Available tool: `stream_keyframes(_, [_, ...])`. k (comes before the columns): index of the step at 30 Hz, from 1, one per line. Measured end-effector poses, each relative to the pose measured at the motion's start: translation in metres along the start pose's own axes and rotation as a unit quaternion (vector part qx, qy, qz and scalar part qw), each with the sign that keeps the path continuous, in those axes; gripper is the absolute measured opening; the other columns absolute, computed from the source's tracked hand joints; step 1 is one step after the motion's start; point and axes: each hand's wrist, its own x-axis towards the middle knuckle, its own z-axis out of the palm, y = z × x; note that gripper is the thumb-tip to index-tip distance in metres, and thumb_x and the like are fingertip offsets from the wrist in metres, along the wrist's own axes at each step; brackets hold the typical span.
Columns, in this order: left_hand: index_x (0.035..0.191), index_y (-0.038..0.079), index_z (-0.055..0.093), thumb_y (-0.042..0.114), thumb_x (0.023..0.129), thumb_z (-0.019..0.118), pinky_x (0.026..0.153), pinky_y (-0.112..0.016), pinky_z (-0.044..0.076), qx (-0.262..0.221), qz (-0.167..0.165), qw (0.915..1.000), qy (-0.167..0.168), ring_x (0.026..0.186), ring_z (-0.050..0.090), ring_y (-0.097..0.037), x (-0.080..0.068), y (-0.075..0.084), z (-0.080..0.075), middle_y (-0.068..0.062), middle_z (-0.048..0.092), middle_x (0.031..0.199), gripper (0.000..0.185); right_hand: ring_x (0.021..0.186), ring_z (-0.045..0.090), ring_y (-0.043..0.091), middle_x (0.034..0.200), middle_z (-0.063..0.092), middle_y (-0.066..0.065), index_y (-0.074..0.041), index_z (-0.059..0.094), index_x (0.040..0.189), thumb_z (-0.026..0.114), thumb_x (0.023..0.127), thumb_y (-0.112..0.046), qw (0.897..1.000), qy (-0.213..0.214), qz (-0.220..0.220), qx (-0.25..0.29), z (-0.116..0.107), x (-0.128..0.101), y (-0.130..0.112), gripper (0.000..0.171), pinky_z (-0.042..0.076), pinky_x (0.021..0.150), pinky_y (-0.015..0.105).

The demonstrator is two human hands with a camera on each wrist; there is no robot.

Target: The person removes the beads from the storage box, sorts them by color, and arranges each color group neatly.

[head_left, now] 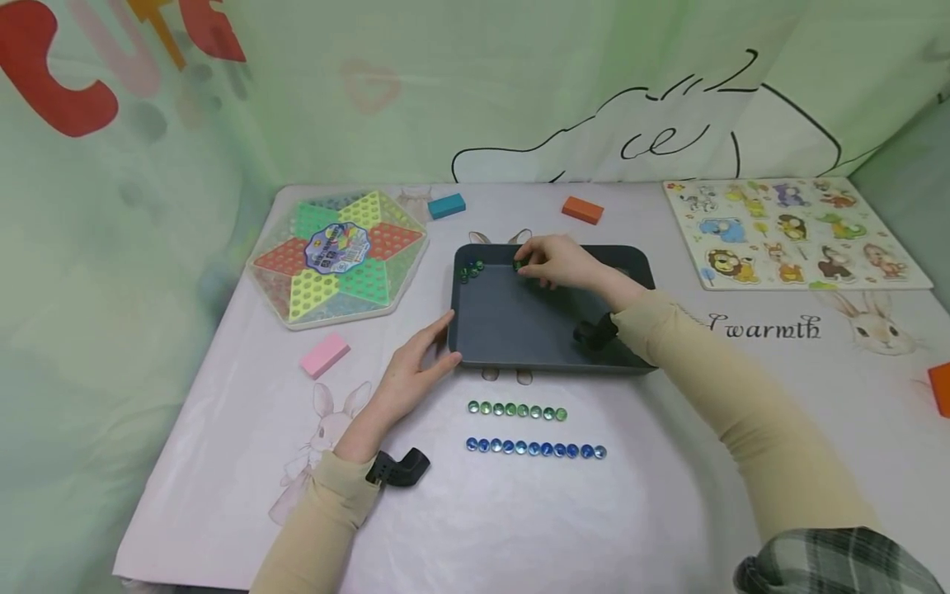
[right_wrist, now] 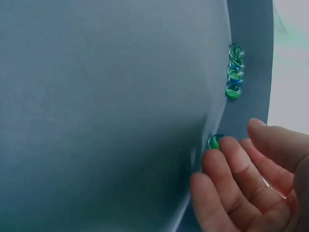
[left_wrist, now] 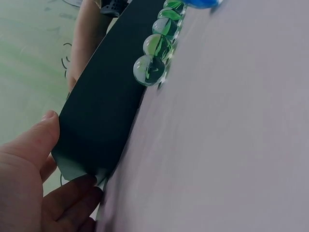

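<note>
A dark grey rectangular tray (head_left: 549,330) lies on the table. At its near-left corner, my left hand (head_left: 411,371) grips it, thumb and fingers on either side of the corner in the left wrist view. Inside the tray's far side is my right hand (head_left: 560,262), its fingertips against a green glass marble (right_wrist: 215,141) beside the wall. The thumb stands apart from that marble in the right wrist view. Several more marbles (right_wrist: 235,72), green with some blue, sit in the tray's far-left corner. In front of the tray run a row of green marbles (head_left: 523,411) and a row of blue marbles (head_left: 534,448).
A Chinese checkers board (head_left: 341,256) lies at the left, a pink block (head_left: 325,355) before it. Farther back are a blue block (head_left: 447,206) and an orange block (head_left: 582,209). An animal puzzle board (head_left: 794,235) lies back right; another orange block (head_left: 941,389) is at the right edge.
</note>
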Motion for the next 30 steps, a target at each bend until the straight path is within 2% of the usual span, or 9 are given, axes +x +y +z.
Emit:
stream_keyframes(6, [0.145, 0.025, 0.032, 0.033, 0.091, 0.058, 0.112, -0.038, 0.027, -0.003, 0.002, 1.0, -0.002, 0.135, 0.034, -0.019, -0.001, 0.001, -0.001, -0.002, 0.038, 0.146, 0.059, 0.058, 0.057, 0.021, 0.08, 0.061, 0.015, -0.001, 0.058, 0.118, 0.059, 0.09, -0.013, 1.0, 0.002, 0.017, -0.02, 0.005, 0.005, 0.001, 0.031, 0.048, 0.049, 0.029])
stream_keyframes(19, [0.144, 0.027, 0.032, 0.034, 0.091, 0.058, 0.112, -0.037, 0.027, -0.006, -0.001, 1.0, -0.002, 0.136, 0.033, -0.019, -0.001, 0.002, -0.001, -0.001, 0.037, 0.146, 0.06, 0.051, 0.053, 0.016, 0.076, 0.061, 0.012, -0.001, 0.062, 0.111, 0.059, 0.09, -0.014, 0.997, 0.016, 0.069, -0.042, 0.01, 0.003, 0.004, 0.025, 0.047, 0.046, 0.027])
stream_keyframes(25, [0.144, 0.027, 0.032, 0.033, 0.091, 0.058, 0.112, -0.037, 0.026, -0.002, -0.002, 1.0, -0.001, 0.136, 0.033, -0.018, -0.001, 0.002, -0.001, 0.0, 0.037, 0.146, 0.06, 0.05, 0.053, 0.016, 0.073, 0.06, 0.011, -0.001, 0.063, 0.108, 0.06, 0.09, -0.015, 0.997, 0.025, 0.067, -0.041, 0.009, -0.001, 0.007, 0.023, 0.046, 0.045, 0.027])
stream_keyframes(30, [0.144, 0.028, 0.033, 0.033, 0.091, 0.058, 0.112, -0.037, 0.027, 0.001, 0.003, 1.0, 0.001, 0.136, 0.033, -0.018, -0.001, 0.001, 0.0, 0.0, 0.037, 0.147, 0.059, 0.055, 0.056, 0.018, 0.076, 0.062, 0.012, 0.0, 0.063, 0.106, 0.06, 0.09, -0.015, 0.998, 0.015, 0.059, -0.032, 0.005, -0.006, 0.004, 0.023, 0.048, 0.048, 0.027])
